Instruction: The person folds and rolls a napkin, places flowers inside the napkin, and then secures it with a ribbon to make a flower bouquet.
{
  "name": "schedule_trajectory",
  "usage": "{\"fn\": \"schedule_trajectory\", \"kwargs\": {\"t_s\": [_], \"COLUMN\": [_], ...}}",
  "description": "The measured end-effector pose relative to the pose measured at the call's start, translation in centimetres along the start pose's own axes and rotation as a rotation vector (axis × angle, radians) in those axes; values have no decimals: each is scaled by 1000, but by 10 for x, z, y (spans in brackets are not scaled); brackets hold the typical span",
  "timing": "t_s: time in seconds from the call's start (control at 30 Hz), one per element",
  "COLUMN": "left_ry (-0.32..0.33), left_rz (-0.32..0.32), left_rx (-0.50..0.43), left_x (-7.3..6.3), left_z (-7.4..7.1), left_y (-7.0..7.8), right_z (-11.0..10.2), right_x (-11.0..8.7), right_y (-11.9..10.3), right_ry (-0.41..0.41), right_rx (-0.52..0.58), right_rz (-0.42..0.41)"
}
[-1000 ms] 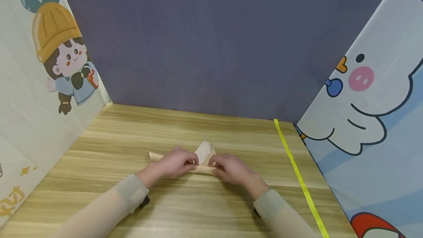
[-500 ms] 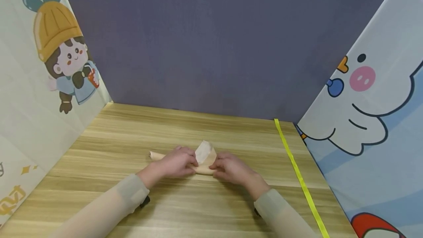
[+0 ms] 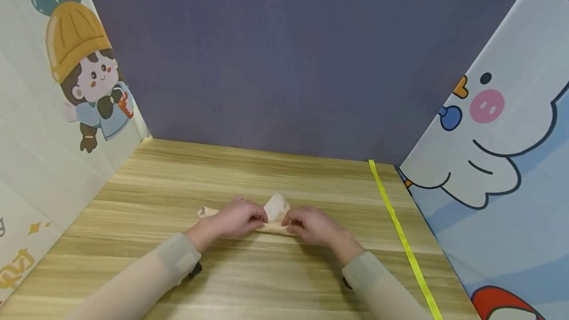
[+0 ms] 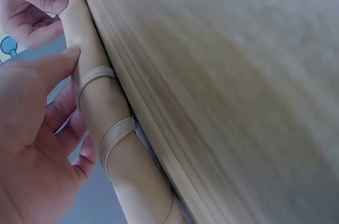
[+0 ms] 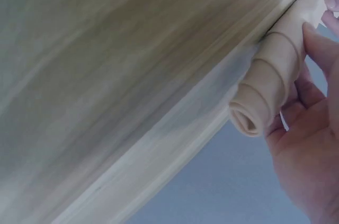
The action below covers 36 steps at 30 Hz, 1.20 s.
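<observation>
A beige sheet, soft and cloth-like, is rolled into a tube (image 3: 274, 228) on the table, lying crosswise before the person. Its pointed, paler flap (image 3: 276, 207) sticks out on the far side between the hands. The left hand (image 3: 237, 219) pinches the tube left of the flap, thumb on the near side. On the flap's right, the right hand (image 3: 313, 226) holds the tube between thumb and curled fingers. In the left wrist view, raised edges wind around the tube (image 4: 108, 121). The right wrist view shows the open spiral end of the tube (image 5: 259, 89), beyond the right hand (image 5: 312, 139).
The wood-grain table (image 3: 249, 280) runs back to a dark blue-grey panel (image 3: 275, 63). A yellow strip (image 3: 402, 236) crosses its right side from back to front. Cartoon-printed panels (image 3: 498, 172) flank the table on both sides.
The flap now shows a little less behind the tube, its tip slightly lower. The tube's left end has shifted slightly left and toward the person. Both hands stay in nearly the same place, fingers shifting.
</observation>
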<state>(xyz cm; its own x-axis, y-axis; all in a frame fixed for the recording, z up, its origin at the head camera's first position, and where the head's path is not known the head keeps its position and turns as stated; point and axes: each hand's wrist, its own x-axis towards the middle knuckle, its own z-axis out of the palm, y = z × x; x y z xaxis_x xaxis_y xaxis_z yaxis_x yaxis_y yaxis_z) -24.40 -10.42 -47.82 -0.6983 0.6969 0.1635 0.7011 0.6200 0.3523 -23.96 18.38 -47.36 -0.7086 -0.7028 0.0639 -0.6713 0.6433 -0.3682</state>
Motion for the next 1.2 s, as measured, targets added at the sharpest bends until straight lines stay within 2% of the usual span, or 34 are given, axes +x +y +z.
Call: {"fn": "schedule_trajectory", "kwargs": {"t_s": [0.23,0.4,0.53,0.7,0.87,1.03,1.2], "left_ry": [-58,-62,-46,-14,2,-8,-26], "left_rz": [-31,-5,16,30,21,0,0], "left_rx": [59,82,73,44,-8,-8,23], "left_x": [0,0,0,-1,1,2,1], "left_z": [-2,0,1,0,0,0,1], "left_y": [4,4,3,3,3,2,2], "right_z": [-1,-2,-2,-1,3,5,4], "right_x": [0,2,1,-1,-3,-4,-6], "right_y": [-3,-5,-4,-2,3,4,2], "right_ry": [15,29,11,-13,4,29,7], "right_rx": [-123,-146,-125,-52,24,5,-20], "right_rz": [-61,-90,-89,-45,-10,-66,-29]}}
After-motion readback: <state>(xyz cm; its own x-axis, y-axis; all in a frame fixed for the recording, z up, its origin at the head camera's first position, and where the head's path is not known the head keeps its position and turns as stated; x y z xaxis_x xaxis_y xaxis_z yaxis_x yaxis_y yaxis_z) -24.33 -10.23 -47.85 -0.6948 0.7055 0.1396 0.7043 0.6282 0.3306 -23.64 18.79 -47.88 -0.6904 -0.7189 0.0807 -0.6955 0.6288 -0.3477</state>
